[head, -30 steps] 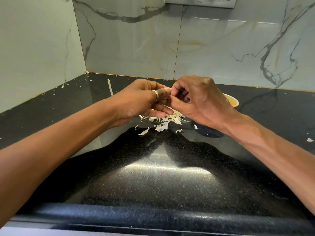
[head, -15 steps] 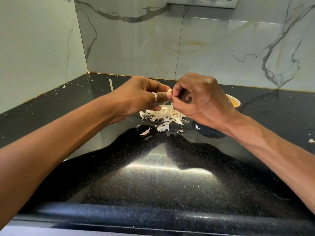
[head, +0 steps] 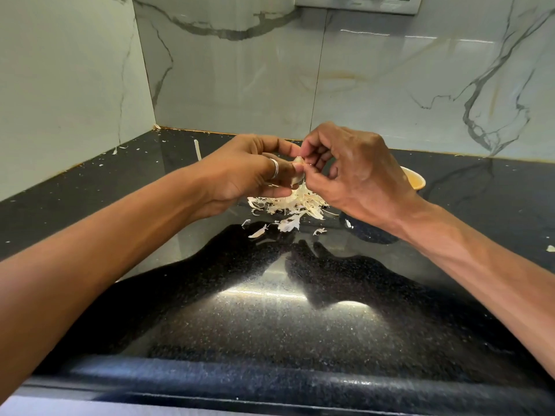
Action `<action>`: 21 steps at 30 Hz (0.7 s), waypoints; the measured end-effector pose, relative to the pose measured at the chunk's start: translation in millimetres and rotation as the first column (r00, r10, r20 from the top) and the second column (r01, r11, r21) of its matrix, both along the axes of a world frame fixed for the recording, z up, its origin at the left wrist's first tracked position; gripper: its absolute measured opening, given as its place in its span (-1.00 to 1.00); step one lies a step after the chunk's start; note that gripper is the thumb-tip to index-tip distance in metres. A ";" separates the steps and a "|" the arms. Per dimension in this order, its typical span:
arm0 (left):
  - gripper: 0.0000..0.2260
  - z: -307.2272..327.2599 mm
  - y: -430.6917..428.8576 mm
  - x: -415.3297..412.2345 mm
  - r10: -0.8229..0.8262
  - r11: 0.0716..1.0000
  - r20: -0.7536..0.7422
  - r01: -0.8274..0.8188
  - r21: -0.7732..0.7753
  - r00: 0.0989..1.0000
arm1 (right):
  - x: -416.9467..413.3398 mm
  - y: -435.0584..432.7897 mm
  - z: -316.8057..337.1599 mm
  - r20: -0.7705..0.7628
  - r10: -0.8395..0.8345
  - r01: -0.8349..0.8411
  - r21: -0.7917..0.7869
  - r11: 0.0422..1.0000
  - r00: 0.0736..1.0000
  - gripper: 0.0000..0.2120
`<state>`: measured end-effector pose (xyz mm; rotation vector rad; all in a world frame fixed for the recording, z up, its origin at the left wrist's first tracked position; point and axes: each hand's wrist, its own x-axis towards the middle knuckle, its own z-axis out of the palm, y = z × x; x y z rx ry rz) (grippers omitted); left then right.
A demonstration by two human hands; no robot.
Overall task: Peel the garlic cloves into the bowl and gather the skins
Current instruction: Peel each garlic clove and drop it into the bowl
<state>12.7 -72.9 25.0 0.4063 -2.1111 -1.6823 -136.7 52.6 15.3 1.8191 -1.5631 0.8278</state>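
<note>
A pale garlic clove is held in the air between both hands, over a pile of white garlic skins on the black counter. My left hand, with a ring on one finger, grips the clove from the left. My right hand pinches at the clove's top with thumb and fingertips. A yellow bowl stands behind my right hand, mostly hidden by it; its contents do not show.
The black speckled counter fills the corner between two marble walls. Loose skin scraps lie in front of the pile, more flecks along the left wall and one at the right edge.
Both hands have lifted a little above the skin pile, so more of the pile and the clove now show between them.
</note>
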 end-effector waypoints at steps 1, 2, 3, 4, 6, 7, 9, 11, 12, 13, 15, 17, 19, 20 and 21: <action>-0.74 0.3 0.0 0.1 -0.002 0.999 -0.002 0.002 0.032 1.000 | 0.0 -0.1 0.0 -0.008 -0.001 0.001 -0.003 1.000 1.000 -0.84; -0.73 0.7 0.2 0.3 -0.002 0.998 -0.004 0.003 0.067 1.000 | 0.2 -0.3 -0.2 -0.015 -0.003 0.003 -0.006 1.000 1.000 -0.84; -0.73 1.2 0.2 0.5 0.000 0.995 -0.008 0.001 0.100 1.000 | 0.4 -0.6 -0.2 -0.022 -0.006 0.006 -0.008 1.000 1.000 -0.84; -0.72 1.9 0.4 0.7 0.005 0.992 -0.012 -0.003 0.129 1.000 | 0.5 -0.7 0.0 -0.029 -0.010 0.010 -0.010 1.000 1.000 -0.84; -0.72 2.9 0.5 0.8 0.021 0.985 -0.021 -0.017 0.173 1.000 | 0.6 -0.6 0.5 -0.040 -0.014 0.013 -0.011 1.000 0.999 -0.84; -0.73 3.3 0.5 0.8 0.029 0.982 -0.024 -0.024 0.188 0.999 | 0.6 -0.3 0.6 -0.042 -0.014 0.013 -0.011 1.000 0.999 -0.85; -0.75 3.7 0.6 0.8 0.048 0.977 -0.029 -0.041 0.211 0.998 | 0.6 -0.2 0.7 -0.044 -0.011 0.010 -0.013 1.000 0.999 -0.86; -0.74 4.0 0.1 0.8 0.071 0.970 -0.038 -0.060 0.235 0.997 | 0.6 -0.2 0.4 -0.049 -0.006 0.005 -0.014 1.000 0.999 -0.86; -0.74 4.4 -0.2 0.8 0.082 0.967 -0.045 -0.069 0.247 0.996 | 0.7 -0.1 0.2 -0.050 -0.005 0.004 -0.014 1.000 0.999 -0.87; -0.74 4.5 -0.7 0.6 0.093 0.963 -0.052 -0.077 0.258 0.994 | 0.8 0.0 0.1 -0.048 -0.005 0.004 -0.013 1.000 0.999 -0.87; -0.76 4.5 -1.2 0.1 0.113 0.958 -0.069 -0.091 0.271 0.991 | 1.2 0.3 0.0 -0.045 -0.003 0.003 -0.009 1.000 0.999 -0.87; -0.79 3.8 -1.7 -0.7 0.130 0.955 -0.087 -0.102 0.279 0.988 | 1.7 0.4 -0.1 -0.042 0.000 0.000 -0.006 1.000 0.999 -0.87; -0.81 3.0 -2.2 -1.9 0.151 0.951 -0.107 -0.115 0.289 0.983 | 1.9 0.6 0.1 -0.041 0.004 -0.004 -0.004 1.000 0.999 -0.87; -0.82 2.8 -2.6 -2.4 0.163 0.949 -0.119 -0.123 0.291 0.979 | 2.1 0.5 0.2 -0.039 0.006 -0.006 -0.005 1.000 0.999 -0.88; -0.83 2.6 -3.0 -2.8 0.174 0.948 -0.131 -0.129 0.292 0.976 | 2.3 0.5 0.2 -0.036 0.008 -0.008 -0.006 1.000 0.999 -0.88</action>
